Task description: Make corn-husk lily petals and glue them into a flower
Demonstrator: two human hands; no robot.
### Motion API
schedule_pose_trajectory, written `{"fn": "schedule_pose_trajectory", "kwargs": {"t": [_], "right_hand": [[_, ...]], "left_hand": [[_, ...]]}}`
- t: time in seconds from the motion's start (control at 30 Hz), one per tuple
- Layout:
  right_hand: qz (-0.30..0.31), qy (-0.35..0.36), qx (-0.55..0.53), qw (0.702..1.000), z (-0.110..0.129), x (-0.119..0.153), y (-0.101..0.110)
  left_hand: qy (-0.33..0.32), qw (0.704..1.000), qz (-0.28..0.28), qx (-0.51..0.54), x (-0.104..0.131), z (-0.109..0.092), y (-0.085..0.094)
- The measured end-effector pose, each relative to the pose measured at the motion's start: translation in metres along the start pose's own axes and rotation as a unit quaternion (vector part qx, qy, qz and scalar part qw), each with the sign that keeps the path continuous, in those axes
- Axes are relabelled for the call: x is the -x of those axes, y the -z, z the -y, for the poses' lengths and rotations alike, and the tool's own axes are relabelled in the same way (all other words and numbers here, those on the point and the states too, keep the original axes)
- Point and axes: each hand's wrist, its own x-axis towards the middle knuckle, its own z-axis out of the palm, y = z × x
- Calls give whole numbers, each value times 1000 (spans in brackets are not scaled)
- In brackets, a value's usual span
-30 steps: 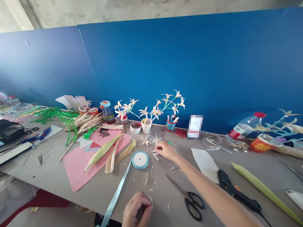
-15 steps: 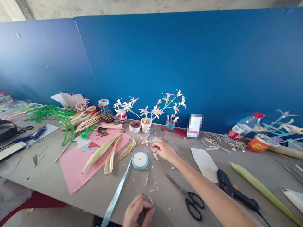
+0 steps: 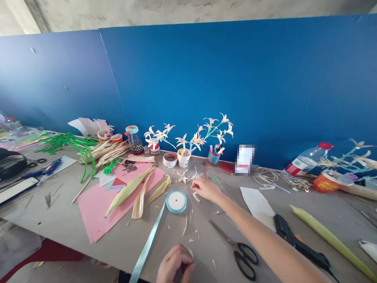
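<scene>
Hardly anything has moved over the last second: the whole view has shifted a little, and the right hand (image 3: 208, 190) has slid slightly leftward among the pale pieces on the table (image 3: 132, 245). Its fingertips are drawn together and lowered close to the tabletop; whether they grasp a piece cannot be told, since the fingers cover the spot. Just left of and beyond those fingertips lies a pale flower (image 3: 183, 178), and a second flower (image 3: 197, 174) lies right behind the knuckles, partly hidden by the hand. On the near side, just beneath the fingers, is a loose petal (image 3: 196, 197). Nearer the person, the left hand (image 3: 176, 264) is curled by the table's front edge, fingers bent toward the thumb; a pale sliver (image 3: 191, 251) shows along its far side, though I cannot tell whether it is held. Between the hands, toward the left, sits a ribbon spool (image 3: 176, 201), its blue ribbon (image 3: 146, 249) running down past the left hand to the table's edge. Open scissors (image 3: 234, 242) lie below the right forearm, with a black glue gun (image 3: 290, 236) on that arm's other side.
</scene>
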Motion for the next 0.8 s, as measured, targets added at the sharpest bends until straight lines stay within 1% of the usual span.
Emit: {"fn": "schedule_pose_trajectory", "kwargs": {"t": [0.2,0.3,0.43,0.57,0.7,0.8], "right_hand": [[17,30,-44,998,-9,-3,3],[15,24,-49,998,-15,-1,3],[-9,9,-28,1000,-16,5,3],[-23,16,2,1000,-10,8,4],[-17,25,32,999,-9,3,3],[-9,29,43,999,-12,-1,1]], "left_hand": [[-8,1000,0,4,0,1,0],[-4,1000,6,2,1,3,0],[-5,1000,3,0,2,5,-1],[-6,1000,5,7,3,6,-1],[-6,1000,9,8,2,6,0],[-11,1000,-9,13,1,5,0]]}}
